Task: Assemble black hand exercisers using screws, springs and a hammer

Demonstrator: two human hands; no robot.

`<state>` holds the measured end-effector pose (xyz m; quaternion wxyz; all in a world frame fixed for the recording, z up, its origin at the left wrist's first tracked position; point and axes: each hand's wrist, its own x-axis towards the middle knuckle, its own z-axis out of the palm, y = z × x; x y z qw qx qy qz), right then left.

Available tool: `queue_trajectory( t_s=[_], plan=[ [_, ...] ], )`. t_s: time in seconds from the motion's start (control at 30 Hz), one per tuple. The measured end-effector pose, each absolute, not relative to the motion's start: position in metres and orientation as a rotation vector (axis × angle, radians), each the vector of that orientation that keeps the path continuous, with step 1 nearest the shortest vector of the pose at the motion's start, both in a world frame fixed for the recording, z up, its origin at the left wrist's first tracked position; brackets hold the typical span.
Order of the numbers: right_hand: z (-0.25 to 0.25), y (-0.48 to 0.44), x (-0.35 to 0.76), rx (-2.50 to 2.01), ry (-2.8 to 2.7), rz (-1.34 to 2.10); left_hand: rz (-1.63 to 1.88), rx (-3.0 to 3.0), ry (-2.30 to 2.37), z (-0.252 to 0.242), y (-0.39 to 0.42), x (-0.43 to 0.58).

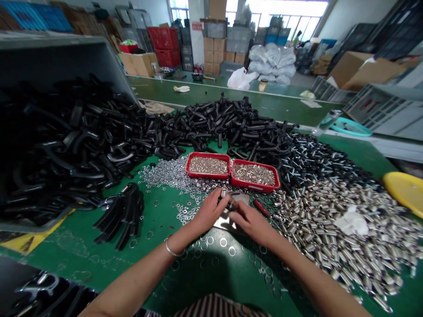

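My left hand [210, 208] is closed around a black handle [235, 196], and a ribbed metal piece [224, 191] stands up at its fingertips. From the other side my right hand [250, 221] closes its fingers on the same dark part; the exact grip is hidden. Both hands are over a shiny metal plate [225, 223]. Just beyond them are two red trays, one with tiny metal parts [208, 165], the other with small pins [254, 174]. A red-handled tool [262, 208] lies beside my right hand.
Black handles spill from a grey crate [66, 42] and heap across the back. Several finished-looking handles [124, 215] lie at left. Loose nuts [165, 174], thin rings [223, 242], screws [317, 160] and metal sleeves [330, 224] cover the green table [82, 251]. A yellow lid [405, 191] sits far right.
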<state>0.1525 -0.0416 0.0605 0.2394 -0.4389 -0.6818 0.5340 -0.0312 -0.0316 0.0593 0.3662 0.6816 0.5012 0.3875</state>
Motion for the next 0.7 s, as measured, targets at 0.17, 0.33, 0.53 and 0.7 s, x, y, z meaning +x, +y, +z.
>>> queue_trajectory(
  t_s=[0.17,0.33,0.53,0.7],
  plan=[
    [0.065,-0.042,0.155,-1.166,-1.880,1.617,1.017,1.762,1.298,0.059,-0.036,-0.030],
    [0.066,-0.045,0.154,-1.244,-1.940,1.229,1.048,1.707,1.327,0.061,-0.042,-0.028],
    [0.071,-0.050,0.151,-1.301,-2.052,1.243,1.027,1.727,1.348,0.056,-0.048,-0.027],
    [0.073,-0.053,0.150,-1.271,-1.868,1.547,1.030,1.615,1.441,0.056,-0.054,-0.025]
  ],
)
